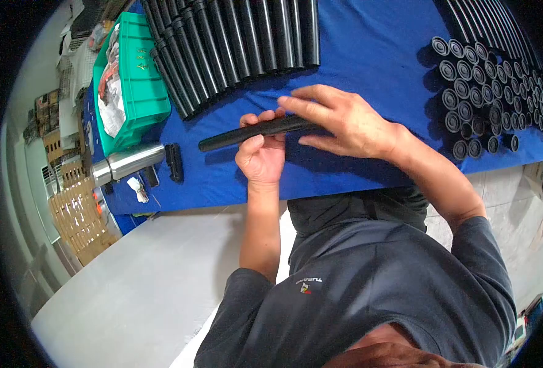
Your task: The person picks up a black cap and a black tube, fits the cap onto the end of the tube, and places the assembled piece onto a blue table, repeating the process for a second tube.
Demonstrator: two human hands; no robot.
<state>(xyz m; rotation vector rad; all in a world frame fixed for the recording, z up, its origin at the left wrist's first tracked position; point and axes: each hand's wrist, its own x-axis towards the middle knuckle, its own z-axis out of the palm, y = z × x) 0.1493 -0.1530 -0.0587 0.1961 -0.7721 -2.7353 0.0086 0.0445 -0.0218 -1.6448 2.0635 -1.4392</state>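
A long black tube (pixel 228 138) is held slightly tilted over the blue cloth, its left end free. My left hand (pixel 262 153) is closed around its middle, thumb on the near side and fingertips on the far side. The tube's right end passes under my right hand (pixel 351 122), which lies over it with long fingers on the far side and thumb on the near side. That end is hidden by the palm. Beyond my hands, several similar black tubes (pixel 247 43) lie side by side in overlapping rows.
A green crate (pixel 146 92) with crumpled wrapping stands at the left. Near it are a silver cylinder (pixel 133 162), a small black object (pixel 174 162) and a white bundle (pixel 138 190). Many round black pieces (pixel 462 89) stand grouped at the right, with thin dark rods (pixel 486 24) behind them. Blue cloth (pixel 369 43) covers the table.
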